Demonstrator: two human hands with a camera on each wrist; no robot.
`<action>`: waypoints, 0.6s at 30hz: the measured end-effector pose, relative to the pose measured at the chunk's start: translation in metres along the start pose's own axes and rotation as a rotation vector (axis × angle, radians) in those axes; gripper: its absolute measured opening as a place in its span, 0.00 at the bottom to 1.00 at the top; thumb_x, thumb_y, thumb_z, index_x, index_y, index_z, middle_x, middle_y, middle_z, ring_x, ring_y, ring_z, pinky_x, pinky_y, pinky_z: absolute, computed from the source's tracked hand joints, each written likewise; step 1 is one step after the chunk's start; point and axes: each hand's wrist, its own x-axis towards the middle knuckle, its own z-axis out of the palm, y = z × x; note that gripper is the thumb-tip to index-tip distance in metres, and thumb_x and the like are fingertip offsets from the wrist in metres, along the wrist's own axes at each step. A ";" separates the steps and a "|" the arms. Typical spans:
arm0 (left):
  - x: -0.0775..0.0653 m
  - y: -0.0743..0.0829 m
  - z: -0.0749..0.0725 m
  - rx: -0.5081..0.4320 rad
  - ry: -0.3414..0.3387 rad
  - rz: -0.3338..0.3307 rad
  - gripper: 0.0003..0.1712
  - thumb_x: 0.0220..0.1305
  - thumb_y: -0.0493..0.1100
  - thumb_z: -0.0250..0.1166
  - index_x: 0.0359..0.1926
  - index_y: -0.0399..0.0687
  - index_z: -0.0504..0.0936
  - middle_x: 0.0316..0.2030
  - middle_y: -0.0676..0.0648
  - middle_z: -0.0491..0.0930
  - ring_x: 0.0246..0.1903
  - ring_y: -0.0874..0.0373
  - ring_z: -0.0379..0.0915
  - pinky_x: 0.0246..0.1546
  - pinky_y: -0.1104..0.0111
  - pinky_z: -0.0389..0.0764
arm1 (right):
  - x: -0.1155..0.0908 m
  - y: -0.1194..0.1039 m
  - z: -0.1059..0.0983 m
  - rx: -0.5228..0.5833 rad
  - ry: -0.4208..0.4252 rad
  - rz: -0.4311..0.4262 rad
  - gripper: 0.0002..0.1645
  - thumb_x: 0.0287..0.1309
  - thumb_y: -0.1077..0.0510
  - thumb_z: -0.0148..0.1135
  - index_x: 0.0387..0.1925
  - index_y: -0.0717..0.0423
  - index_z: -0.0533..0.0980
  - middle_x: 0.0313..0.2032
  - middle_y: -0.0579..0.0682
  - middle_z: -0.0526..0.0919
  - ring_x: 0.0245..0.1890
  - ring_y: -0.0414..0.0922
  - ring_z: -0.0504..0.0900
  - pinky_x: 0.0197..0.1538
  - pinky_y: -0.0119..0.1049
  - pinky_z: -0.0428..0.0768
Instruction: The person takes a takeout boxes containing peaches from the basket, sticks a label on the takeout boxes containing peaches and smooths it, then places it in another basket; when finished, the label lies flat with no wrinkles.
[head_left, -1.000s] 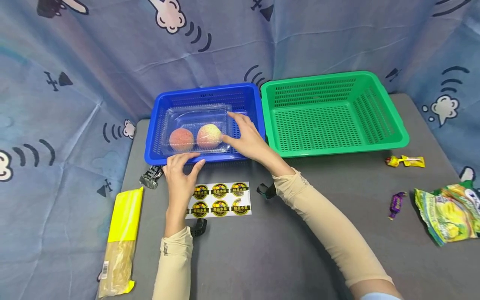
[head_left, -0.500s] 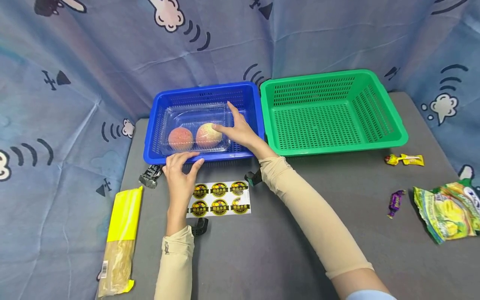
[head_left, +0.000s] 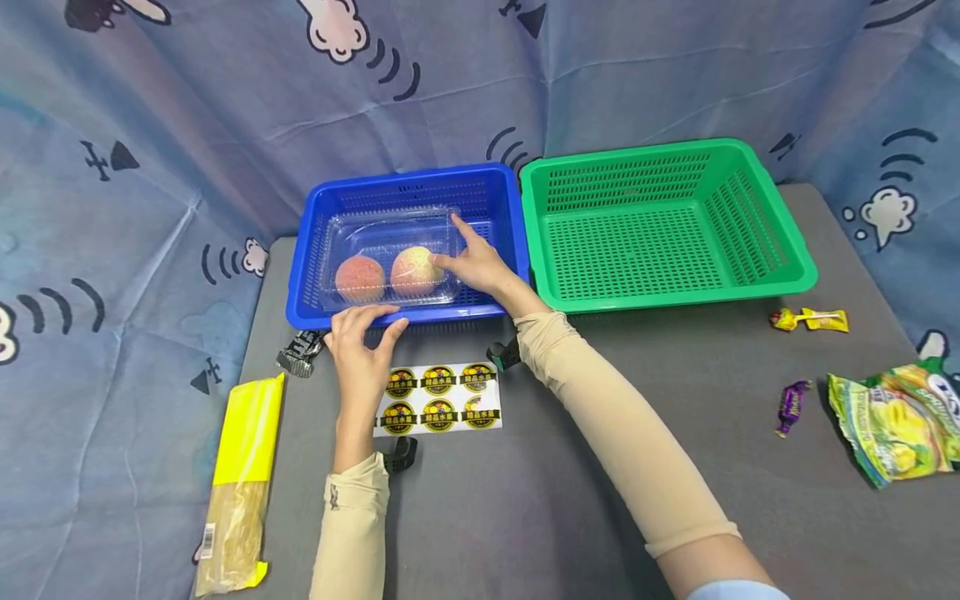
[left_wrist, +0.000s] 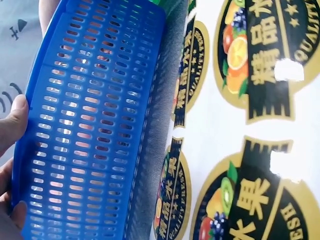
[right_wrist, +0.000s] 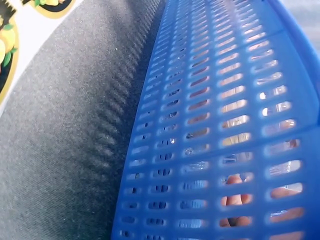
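On the counter (head_left: 525, 517) we see, at left, a yellow packet (head_left: 238, 487), then the left hand (head_left: 362, 354), its fingers spread at the front rim of the blue basket (head_left: 450, 314). Inside this basket lies the clear box (head_left: 405, 227) with two peaches (head_left: 360, 279); the right hand (head_left: 480, 265) spreads its fingers at the box's right end, before the green basket (head_left: 675, 297).

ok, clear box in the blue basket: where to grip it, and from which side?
I'd take the clear box by its short right end, from above and the right. It lies flat with its long front edge close to the basket's front wall, while the right end has a visible gap for fingers. The right hand is at that end.
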 end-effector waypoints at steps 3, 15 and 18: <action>0.000 0.000 -0.001 0.004 -0.008 -0.012 0.13 0.60 0.44 0.79 0.44 0.43 0.91 0.47 0.40 0.89 0.58 0.41 0.72 0.64 0.43 0.57 | -0.001 -0.001 0.000 0.007 -0.009 0.010 0.57 0.70 0.45 0.67 0.87 0.42 0.44 0.54 0.62 0.86 0.54 0.52 0.86 0.74 0.49 0.73; 0.004 0.000 0.000 0.008 -0.021 -0.031 0.12 0.60 0.44 0.78 0.43 0.44 0.91 0.46 0.41 0.89 0.55 0.42 0.71 0.63 0.44 0.56 | -0.003 -0.006 0.001 0.082 0.136 -0.031 0.51 0.64 0.50 0.69 0.84 0.39 0.57 0.28 0.47 0.74 0.27 0.42 0.74 0.39 0.36 0.75; 0.004 0.001 -0.001 0.011 -0.027 -0.038 0.12 0.61 0.45 0.78 0.43 0.45 0.91 0.47 0.41 0.89 0.55 0.42 0.71 0.63 0.44 0.56 | -0.003 -0.006 0.000 0.110 0.190 -0.045 0.50 0.62 0.52 0.70 0.82 0.40 0.60 0.19 0.41 0.62 0.18 0.37 0.61 0.26 0.32 0.65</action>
